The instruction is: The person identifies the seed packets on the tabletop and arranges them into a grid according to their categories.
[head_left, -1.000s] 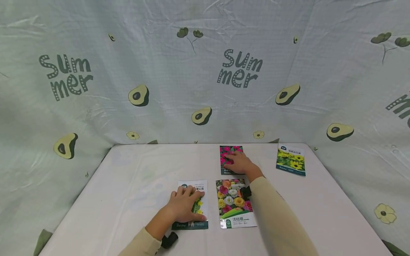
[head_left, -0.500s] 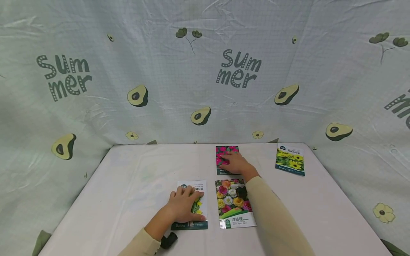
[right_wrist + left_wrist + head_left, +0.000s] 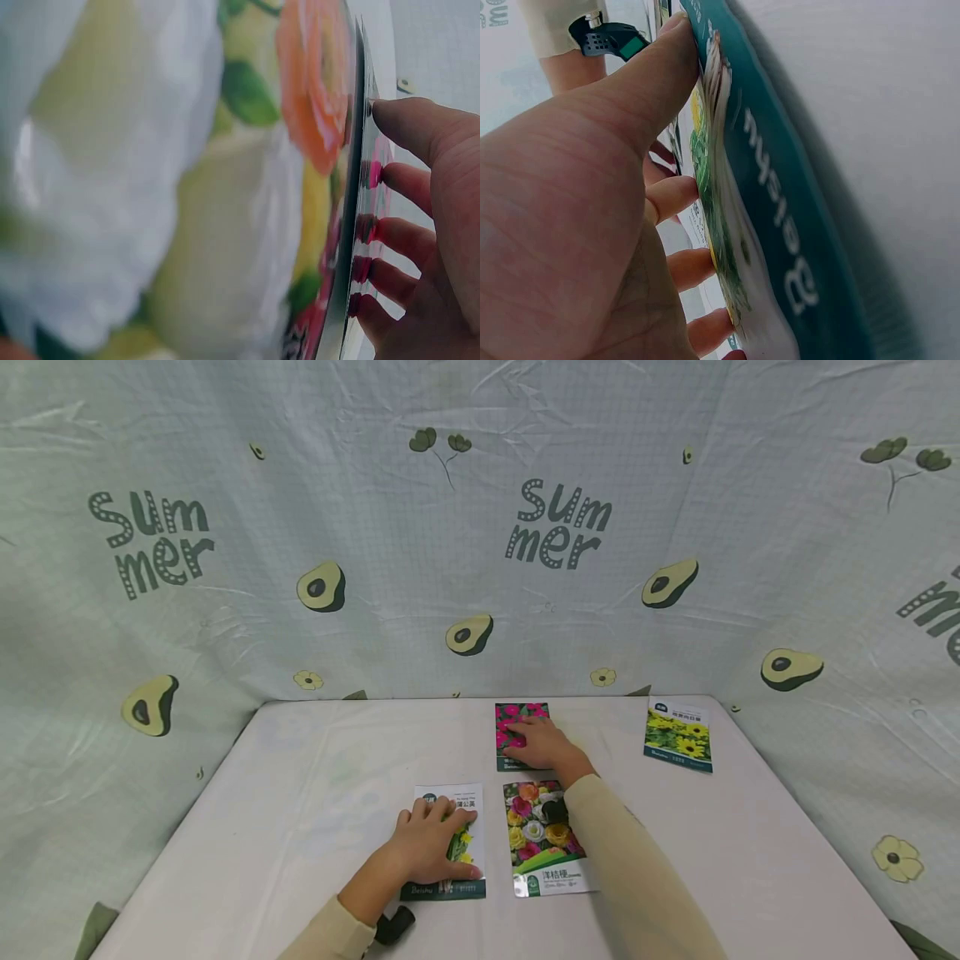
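Near: white-topped packet flat on bench, under left grip, with fingers spread, clutching nothing. Just beside, to right: multicoloured-bloom packet, partly hidden by sleeve. Beyond: pink-flower packet under right grip, touched by fingertips, not grasped. Farther right, well apart: yellow-flower packet, untouched. Seemingly partway: three grouped closely, one perhaps left, apart; cannot tell whether to count pink-flower packet as placed.

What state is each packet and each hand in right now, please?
White packet: face up, left hand on it.
Pink packet: face up, right hand on it.
Mixed-flower packet: face up, partly hidden by right sleeve.
Yellow-flower packet: face up, untouched.
Left hand: fingers spread.
Right hand: fingers apart.
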Demonstrator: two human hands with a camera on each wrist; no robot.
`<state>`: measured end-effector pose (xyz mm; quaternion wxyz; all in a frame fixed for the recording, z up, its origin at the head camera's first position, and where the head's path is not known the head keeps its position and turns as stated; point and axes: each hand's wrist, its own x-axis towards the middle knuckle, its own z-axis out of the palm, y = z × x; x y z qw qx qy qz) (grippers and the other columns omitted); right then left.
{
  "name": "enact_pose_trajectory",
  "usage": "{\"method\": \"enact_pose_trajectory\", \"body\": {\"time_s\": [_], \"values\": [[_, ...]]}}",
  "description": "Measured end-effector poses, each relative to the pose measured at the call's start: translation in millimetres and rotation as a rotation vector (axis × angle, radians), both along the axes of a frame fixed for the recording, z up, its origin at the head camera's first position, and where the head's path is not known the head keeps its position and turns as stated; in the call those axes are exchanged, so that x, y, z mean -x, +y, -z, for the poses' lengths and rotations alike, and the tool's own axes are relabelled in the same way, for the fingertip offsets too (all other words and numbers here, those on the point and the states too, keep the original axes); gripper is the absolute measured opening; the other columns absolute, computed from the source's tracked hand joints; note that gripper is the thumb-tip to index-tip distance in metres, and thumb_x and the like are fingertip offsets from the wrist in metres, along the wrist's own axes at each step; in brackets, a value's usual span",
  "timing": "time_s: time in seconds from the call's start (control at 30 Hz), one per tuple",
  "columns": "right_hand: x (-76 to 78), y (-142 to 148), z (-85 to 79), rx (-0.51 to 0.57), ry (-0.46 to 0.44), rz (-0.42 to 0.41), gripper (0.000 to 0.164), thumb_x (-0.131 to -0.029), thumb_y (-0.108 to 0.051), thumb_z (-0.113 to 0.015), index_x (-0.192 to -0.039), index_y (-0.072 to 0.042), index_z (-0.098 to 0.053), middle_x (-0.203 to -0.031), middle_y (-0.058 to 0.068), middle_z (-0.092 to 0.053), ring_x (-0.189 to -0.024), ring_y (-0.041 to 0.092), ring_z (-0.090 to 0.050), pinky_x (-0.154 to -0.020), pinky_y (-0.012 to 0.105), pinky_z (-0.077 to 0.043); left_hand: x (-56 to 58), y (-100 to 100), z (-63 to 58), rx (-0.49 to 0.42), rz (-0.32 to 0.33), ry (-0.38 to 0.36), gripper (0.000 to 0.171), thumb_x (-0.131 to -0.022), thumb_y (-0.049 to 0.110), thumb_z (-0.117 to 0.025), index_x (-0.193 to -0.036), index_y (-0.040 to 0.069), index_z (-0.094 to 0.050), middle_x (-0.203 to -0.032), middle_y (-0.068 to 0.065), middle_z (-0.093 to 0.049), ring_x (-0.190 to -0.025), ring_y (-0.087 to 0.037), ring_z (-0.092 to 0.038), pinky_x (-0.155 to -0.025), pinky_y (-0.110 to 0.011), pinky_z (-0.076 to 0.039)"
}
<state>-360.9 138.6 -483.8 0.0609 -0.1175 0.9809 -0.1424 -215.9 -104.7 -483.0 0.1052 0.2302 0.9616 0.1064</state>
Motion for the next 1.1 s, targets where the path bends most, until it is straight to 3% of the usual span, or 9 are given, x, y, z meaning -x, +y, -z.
{"method": "enact_pose_trajectory", "body": {"time_s": [0.6,1.1], "values": [[10.7,-18.4,2.4,0.011,-0.020,-0.038,0.065,-0.099,-0.050,-0.063,-0.155,-0.021,-0.048,-0.165,0.012,-0.037,-0.154,0.040,-0.030,-0.121,0.055,-0.030,5.9,4.8,1.6,0.004,-0.016,0.007,0.088,-0.075,0.074,-0.075,-0.147,0.029,-0.054,-0.135,-0.006,-0.049,-0.117,-0.033,-0.043,-0.087,-0.049,-0.035],[9.2,-32.9,5.4,-0.021,0.009,-0.010,0.065,-0.099,-0.054,-0.060,-0.154,-0.023,-0.048,-0.163,0.011,-0.038,-0.152,0.041,-0.031,-0.119,0.057,-0.033,1.9,5.4,-5.1,0.005,-0.015,0.006,0.086,-0.076,0.073,-0.075,-0.147,0.028,-0.054,-0.134,-0.005,-0.049,-0.117,-0.032,-0.043,-0.087,-0.050,-0.035]]}}
